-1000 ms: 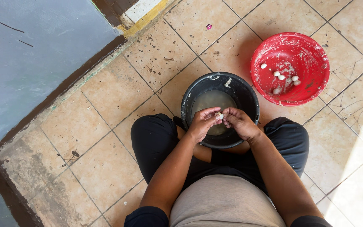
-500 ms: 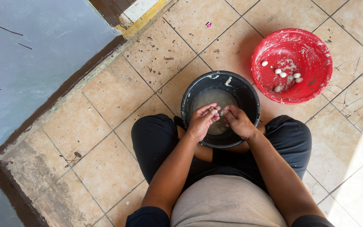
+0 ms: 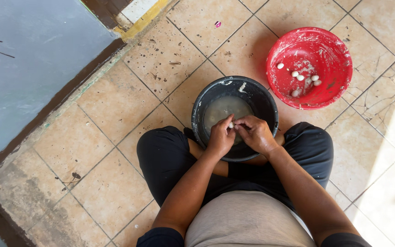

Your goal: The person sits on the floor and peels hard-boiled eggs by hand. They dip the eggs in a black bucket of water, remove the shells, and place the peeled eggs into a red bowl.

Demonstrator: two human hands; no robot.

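hands: left hand (image 3: 220, 137) + right hand (image 3: 254, 133) both pinching a small white ball (image 3: 231, 124), center frame
where: over black bucket (image 3: 206, 98) w/ cloudy water
handling: prob wet, slippery, light; fingertip grip
nearby: red basin (image 3: 330, 55) upper right, more white balls (image 3: 303, 78) inside

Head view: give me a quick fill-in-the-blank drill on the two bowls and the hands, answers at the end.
1. Both hands, left hand and right hand, meet over the ____ bowl.
2. The small white piece is pinched between the fingertips of ____ hands.
3. The red bowl holds several small ____ pieces.
4. The black bowl holds a cloudy ____.

Missing words: black; both; white; liquid
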